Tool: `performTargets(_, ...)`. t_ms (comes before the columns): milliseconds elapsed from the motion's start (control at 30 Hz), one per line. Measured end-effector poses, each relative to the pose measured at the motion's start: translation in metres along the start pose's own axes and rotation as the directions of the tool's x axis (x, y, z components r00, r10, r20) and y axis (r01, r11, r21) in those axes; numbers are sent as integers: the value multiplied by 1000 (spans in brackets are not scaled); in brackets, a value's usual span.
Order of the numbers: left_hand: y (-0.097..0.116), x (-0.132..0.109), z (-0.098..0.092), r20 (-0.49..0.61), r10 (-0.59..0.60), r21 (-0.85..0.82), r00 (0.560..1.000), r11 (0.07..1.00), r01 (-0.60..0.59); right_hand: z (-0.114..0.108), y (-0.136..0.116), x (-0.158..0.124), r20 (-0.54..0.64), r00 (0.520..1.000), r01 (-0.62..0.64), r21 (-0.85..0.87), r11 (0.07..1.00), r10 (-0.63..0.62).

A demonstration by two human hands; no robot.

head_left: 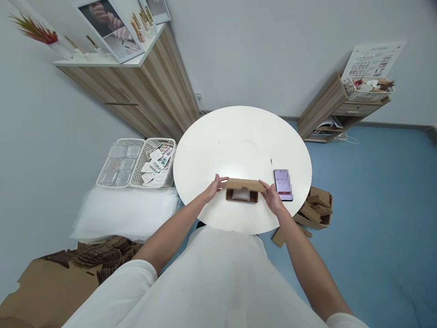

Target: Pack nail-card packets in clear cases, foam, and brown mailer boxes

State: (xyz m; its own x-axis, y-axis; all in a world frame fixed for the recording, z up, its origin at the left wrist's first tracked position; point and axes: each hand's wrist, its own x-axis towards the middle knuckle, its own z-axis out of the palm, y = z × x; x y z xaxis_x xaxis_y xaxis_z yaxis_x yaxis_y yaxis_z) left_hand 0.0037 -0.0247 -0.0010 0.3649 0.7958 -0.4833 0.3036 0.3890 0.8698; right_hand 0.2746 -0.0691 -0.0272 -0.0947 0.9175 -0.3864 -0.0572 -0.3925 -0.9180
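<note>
A small brown cardboard box stands on the round white table, close to its near edge. Its lid is partly raised, and something whitish shows inside. My left hand touches the left end of the lid with its fingertips. At the right end, the fingers of my right hand hold the lid's corner. A phone with a timer on its screen lies just right of my right hand.
Left of the table are a white basket of printed cards, a tray of clear plastic cases, white sheets and a large carton of folded cardboard. A carton of small boxes sits on the floor at right. Wooden cabinets stand behind.
</note>
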Motion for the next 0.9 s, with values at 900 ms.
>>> performTargets(900, -40, -32, 39, -86, 197, 740, 977, 669, -70, 30, 43, -39, -57, 996, 11, -697, 717, -70)
